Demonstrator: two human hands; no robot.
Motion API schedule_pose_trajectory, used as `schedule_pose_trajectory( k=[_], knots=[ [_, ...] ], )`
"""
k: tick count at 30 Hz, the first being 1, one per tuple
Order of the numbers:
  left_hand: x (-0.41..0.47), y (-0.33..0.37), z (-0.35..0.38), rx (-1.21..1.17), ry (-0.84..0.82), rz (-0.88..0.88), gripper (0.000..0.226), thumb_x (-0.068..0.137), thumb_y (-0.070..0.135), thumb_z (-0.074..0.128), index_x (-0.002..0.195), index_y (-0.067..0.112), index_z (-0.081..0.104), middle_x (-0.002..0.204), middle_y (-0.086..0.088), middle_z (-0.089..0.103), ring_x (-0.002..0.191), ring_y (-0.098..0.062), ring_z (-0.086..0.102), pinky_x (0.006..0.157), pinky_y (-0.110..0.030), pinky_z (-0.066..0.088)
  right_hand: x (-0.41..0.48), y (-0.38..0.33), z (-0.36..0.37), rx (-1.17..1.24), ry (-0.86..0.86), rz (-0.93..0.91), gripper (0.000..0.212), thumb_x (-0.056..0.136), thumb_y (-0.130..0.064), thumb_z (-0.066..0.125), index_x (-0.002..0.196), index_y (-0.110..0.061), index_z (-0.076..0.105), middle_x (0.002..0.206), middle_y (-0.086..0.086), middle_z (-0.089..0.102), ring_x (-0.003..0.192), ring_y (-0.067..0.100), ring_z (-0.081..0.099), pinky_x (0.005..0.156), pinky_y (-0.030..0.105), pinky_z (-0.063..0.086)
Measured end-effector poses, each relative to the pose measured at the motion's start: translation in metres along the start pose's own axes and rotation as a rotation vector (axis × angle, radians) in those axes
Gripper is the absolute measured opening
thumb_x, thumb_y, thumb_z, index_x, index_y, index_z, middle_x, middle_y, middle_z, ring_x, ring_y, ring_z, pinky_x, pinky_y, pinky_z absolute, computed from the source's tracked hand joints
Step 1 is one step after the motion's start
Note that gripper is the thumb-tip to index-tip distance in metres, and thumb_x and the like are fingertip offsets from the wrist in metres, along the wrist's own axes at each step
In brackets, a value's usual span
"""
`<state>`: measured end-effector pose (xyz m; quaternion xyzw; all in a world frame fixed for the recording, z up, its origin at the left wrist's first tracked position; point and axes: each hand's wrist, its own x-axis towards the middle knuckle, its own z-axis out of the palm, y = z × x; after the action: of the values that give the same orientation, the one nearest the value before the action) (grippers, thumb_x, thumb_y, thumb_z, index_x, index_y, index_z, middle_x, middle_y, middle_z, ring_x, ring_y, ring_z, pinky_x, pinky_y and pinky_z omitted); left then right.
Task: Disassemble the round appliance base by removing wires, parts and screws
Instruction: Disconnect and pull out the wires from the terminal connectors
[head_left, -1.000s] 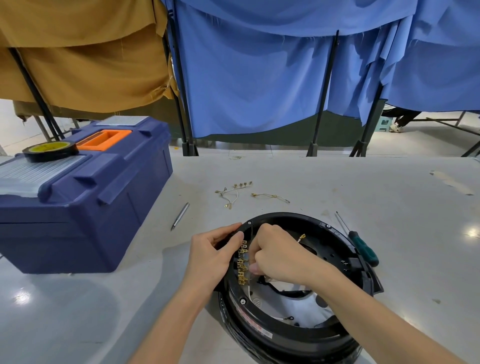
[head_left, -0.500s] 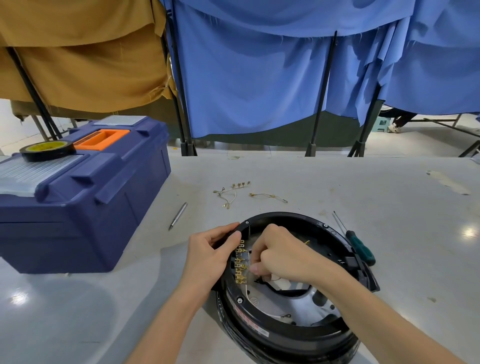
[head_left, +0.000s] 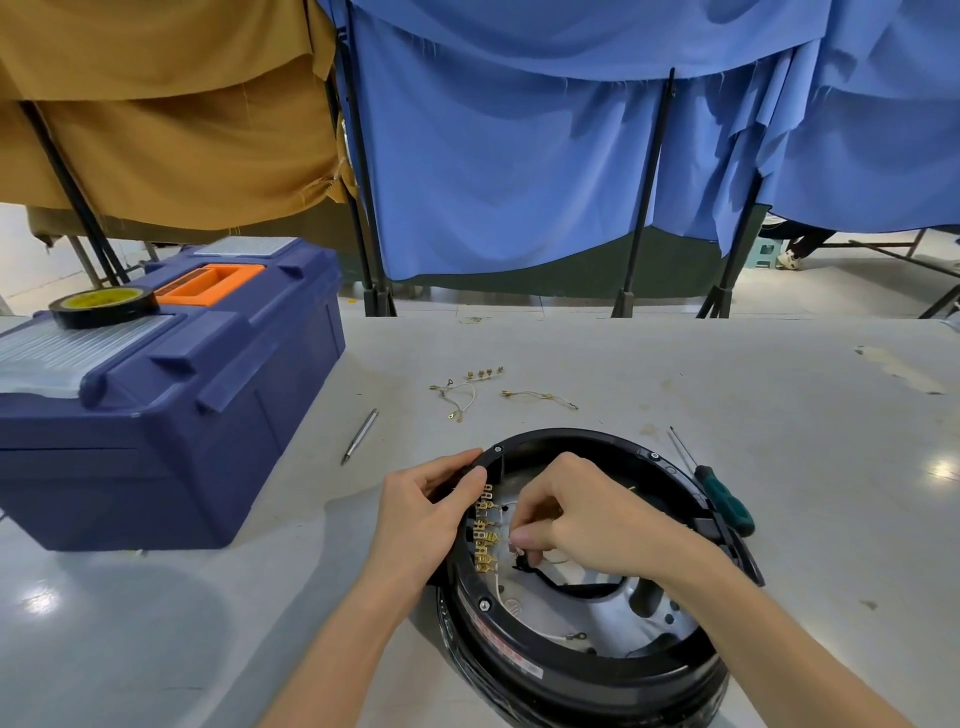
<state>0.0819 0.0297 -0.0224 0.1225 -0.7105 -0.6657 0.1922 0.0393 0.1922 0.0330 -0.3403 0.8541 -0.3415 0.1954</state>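
The round black appliance base lies open side up on the table in front of me. My left hand grips its left rim. Inside the rim sits a row of brass terminals with thin white wires. My right hand reaches into the base and pinches a wire connector beside those terminals; what lies under the fingers is hidden. One loose white wire with a ring end lies on the silver floor of the base.
Removed wires and connectors lie on the table beyond the base. A green-handled screwdriver rests at the base's right. A metal pen-like tool lies to the left. A blue toolbox carrying a tape roll stands at left.
My right hand has shifted slightly lower along the terminal row inside the base. My left hand keeps its hold on the rim.
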Motion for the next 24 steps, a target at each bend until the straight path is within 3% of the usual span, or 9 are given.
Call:
schedule_pose_trajectory(
  k=[5,9,12,15,19,24],
  knots=[
    [-0.001,0.000,0.000,-0.008,0.008,0.004,0.020,0.084,0.011,0.073,0.101,0.020,0.075,0.097,0.008,0.076,0.094,-0.002,0.070,0.085,-0.017,0.054,-0.004,0.002,0.000,-0.032,0.069,-0.020,0.008,0.080,-0.014,0.073,0.074,-0.018,0.072,0.070,0.002,0.072,0.062,0.007,0.062,0.058,0.016,0.047],
    [-0.001,0.000,0.000,0.008,0.003,0.016,0.021,0.085,0.011,0.072,0.104,0.018,0.075,0.098,0.006,0.076,0.094,-0.003,0.070,0.086,-0.018,0.054,-0.008,-0.002,0.004,-0.089,0.132,-0.104,0.017,0.069,-0.024,0.082,0.072,-0.032,0.068,0.084,-0.009,0.064,0.088,-0.002,0.049,0.075,0.010,0.038],
    [-0.001,0.001,0.001,-0.003,0.004,0.015,0.021,0.085,0.009,0.072,0.104,0.016,0.075,0.097,0.005,0.077,0.094,-0.004,0.071,0.086,-0.019,0.055,-0.006,-0.009,0.017,-0.194,0.125,-0.102,0.013,0.069,-0.029,0.082,0.075,-0.027,0.070,0.095,-0.012,0.056,0.097,0.009,0.040,0.088,0.026,0.036],
    [-0.001,0.000,0.001,-0.004,0.001,0.017,0.021,0.085,0.009,0.071,0.103,0.017,0.075,0.096,0.007,0.077,0.093,-0.003,0.071,0.083,-0.016,0.054,-0.002,-0.013,0.026,-0.304,0.116,-0.080,0.011,0.076,-0.026,0.078,0.079,-0.020,0.069,0.100,-0.009,0.054,0.098,0.013,0.037,0.091,0.037,0.037],
    [0.000,0.000,0.001,-0.011,0.006,0.012,0.021,0.085,0.008,0.072,0.103,0.017,0.075,0.096,0.007,0.076,0.092,-0.002,0.070,0.083,-0.016,0.054,0.000,-0.015,0.030,-0.426,0.134,-0.096,0.013,0.081,-0.020,0.071,0.073,-0.021,0.060,0.097,-0.005,0.058,0.094,0.015,0.036,0.085,0.035,0.035],
    [-0.001,0.001,0.001,-0.016,0.009,0.010,0.020,0.084,0.008,0.072,0.100,0.020,0.075,0.096,0.006,0.076,0.093,-0.004,0.071,0.086,-0.020,0.055,-0.001,-0.019,0.034,-0.523,0.140,-0.140,0.035,0.081,-0.010,0.058,0.058,-0.024,0.036,0.079,-0.003,0.050,0.085,0.015,0.027,0.071,0.033,0.020]
  ],
)
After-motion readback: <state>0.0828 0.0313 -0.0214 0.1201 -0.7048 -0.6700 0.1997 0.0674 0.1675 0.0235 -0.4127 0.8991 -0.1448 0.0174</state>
